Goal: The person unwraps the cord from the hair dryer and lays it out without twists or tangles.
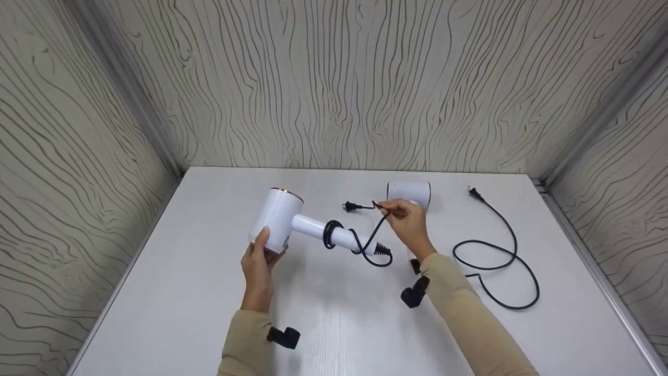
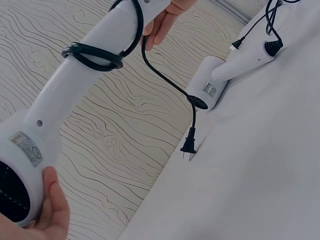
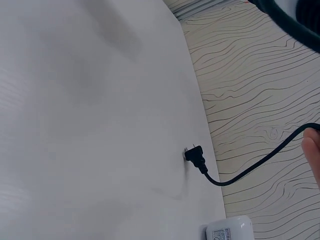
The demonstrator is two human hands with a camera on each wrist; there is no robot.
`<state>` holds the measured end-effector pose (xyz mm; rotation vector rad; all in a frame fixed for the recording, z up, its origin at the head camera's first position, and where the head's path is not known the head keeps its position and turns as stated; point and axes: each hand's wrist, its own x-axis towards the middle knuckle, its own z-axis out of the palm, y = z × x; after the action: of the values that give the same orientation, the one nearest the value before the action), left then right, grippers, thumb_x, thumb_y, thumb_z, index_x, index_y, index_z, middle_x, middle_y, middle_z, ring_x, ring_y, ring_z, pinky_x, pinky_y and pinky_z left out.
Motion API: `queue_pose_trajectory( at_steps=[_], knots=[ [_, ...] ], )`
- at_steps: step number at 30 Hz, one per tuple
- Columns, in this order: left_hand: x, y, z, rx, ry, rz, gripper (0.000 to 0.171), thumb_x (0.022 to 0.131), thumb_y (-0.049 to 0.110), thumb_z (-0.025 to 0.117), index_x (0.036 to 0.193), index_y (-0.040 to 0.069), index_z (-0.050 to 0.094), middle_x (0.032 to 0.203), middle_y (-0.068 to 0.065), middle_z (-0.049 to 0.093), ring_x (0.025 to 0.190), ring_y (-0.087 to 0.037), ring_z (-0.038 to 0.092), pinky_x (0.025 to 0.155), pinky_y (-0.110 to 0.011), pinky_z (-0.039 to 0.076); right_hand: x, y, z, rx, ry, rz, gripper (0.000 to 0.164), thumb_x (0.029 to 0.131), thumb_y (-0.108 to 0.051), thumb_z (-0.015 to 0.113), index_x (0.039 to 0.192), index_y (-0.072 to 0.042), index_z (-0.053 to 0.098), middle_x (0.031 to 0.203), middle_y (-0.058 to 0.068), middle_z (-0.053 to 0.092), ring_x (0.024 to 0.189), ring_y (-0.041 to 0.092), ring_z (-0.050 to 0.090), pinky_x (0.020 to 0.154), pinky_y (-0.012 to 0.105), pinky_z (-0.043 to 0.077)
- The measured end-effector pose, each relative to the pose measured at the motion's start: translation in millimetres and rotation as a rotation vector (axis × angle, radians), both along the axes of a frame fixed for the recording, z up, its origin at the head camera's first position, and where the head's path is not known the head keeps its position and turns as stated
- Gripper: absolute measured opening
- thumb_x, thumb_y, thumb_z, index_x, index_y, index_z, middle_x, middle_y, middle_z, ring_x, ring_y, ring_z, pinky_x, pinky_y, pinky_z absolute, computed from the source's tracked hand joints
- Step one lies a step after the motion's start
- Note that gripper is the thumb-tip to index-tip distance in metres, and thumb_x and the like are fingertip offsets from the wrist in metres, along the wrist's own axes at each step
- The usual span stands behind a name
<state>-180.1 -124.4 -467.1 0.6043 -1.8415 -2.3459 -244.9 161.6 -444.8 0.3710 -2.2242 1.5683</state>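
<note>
The white hair dryer point(image 1: 311, 227) is located left of centre in the head view, held above the table point(image 1: 182, 318). The barrel is a smooth, glossy cylinder, standing nearly upright with its copper-coloured rim point(image 1: 287, 192) at the top. The slim, round handle extends toward the centre of the frame and slopes slightly down, ending in a black ribbed sleeve. A dark grille point(image 2: 11, 195) covers one barrel end, and a silvery label point(image 2: 27, 148) sits beside the handle joint (its print is too small to read); both appear at the lower left of the left wrist view.

The black cord point(image 1: 326, 235) is wound round the handle near its middle; a looser turn crosses nearer the ribbed end. The free length runs up to the right hand point(image 1: 410, 223), whose thumb and fingers are closed together in a pinch on it. The two-prong plug point(image 1: 351, 207) projects beyond this grip, toward the upper centre. Contact between plug and table cannot be determined.

The left hand point(image 1: 258, 263) grips the lower barrel, thumb on the near side, fingers curled round the far side.

A second hair dryer point(image 1: 408, 192) lies on the table, upper right of centre, partly covered by the right hand. Its cord point(image 1: 537, 290) forms loops at the right.
</note>
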Motion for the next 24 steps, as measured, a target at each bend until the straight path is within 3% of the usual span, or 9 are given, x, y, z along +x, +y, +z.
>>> queue_pose_trajectory(
  at_steps=[4,6,9,13,15,20,24],
  knots=[
    [-0.2,-0.3,-0.7,0.048,0.018,0.035,0.065,0.095,0.051,0.046,0.14,0.005,0.04,0.129,-0.013,0.052,0.098,-0.012,0.064,0.089,-0.024,0.056,-4.5,5.8,-14.7,-0.024,-0.039,-0.013,0.007,0.083,0.007,0.068,0.089,0.01,0.069,0.097,0.029,0.07,0.088,0.017,0.073,0.077,0.008,0.055],
    [-0.5,-0.3,-0.5,0.063,0.024,0.047,0.065,0.095,0.051,0.046,0.141,0.005,0.039,0.13,-0.013,0.051,0.099,-0.011,0.064,0.091,-0.024,0.056,-4.1,7.4,-17.2,-0.033,-0.041,-0.011,0.008,0.084,0.004,0.068,0.09,0.009,0.07,0.097,0.028,0.071,0.088,0.012,0.073,0.078,0.012,0.056],
    [-0.4,-0.2,0.8,0.078,0.026,0.061,0.066,0.096,0.053,0.045,0.142,0.006,0.038,0.131,-0.012,0.05,0.101,-0.011,0.063,0.091,-0.023,0.055,-2.8,8.6,-19.8,-0.022,-0.029,-0.006,0.007,0.083,0.004,0.069,0.089,0.008,0.07,0.097,0.027,0.071,0.09,0.018,0.073,0.078,0.015,0.058],
    [-0.1,-0.6,2.5,0.134,0.036,0.094,0.067,0.096,0.053,0.044,0.143,0.007,0.036,0.132,-0.01,0.048,0.107,-0.013,0.06,0.092,-0.023,0.054,0.0,8.7,-23.9,-0.005,-0.049,-0.003,0.007,0.082,0.01,0.067,0.089,0.009,0.069,0.098,0.028,0.071,0.09,0.025,0.073,0.076,0.01,0.056],
    [-0.4,-1.0,3.0,0.157,0.043,0.105,0.067,0.096,0.053,0.043,0.145,0.008,0.033,0.134,-0.01,0.046,0.113,-0.016,0.057,0.093,-0.023,0.054,5.7,7.2,-20.1,0.015,-0.05,0.005,0.009,0.081,0.014,0.064,0.089,0.011,0.069,0.097,0.029,0.07,0.088,0.02,0.073,0.075,0.007,0.054],
    [-1.3,-2.3,5.1,0.2,0.057,0.124,0.068,0.097,0.053,0.042,0.147,0.009,0.029,0.135,-0.009,0.044,0.121,-0.02,0.053,0.096,-0.025,0.054,7.8,10.3,-33.2,0.072,-0.026,0.009,0.015,0.079,0.019,0.061,0.087,0.01,0.069,0.093,0.027,0.071,0.082,0.006,0.071,0.074,0.006,0.054],
    [-0.4,-2.2,8.4,0.23,0.07,0.122,0.069,0.096,0.053,0.042,0.147,0.008,0.029,0.133,-0.008,0.044,0.119,-0.02,0.054,0.101,-0.03,0.053,5.9,14.7,-50.2,0.115,-0.024,0.0,0.02,0.078,0.02,0.061,0.086,0.004,0.071,0.09,0.022,0.072,0.082,0.015,0.072,0.073,0.012,0.057]
  ],
)
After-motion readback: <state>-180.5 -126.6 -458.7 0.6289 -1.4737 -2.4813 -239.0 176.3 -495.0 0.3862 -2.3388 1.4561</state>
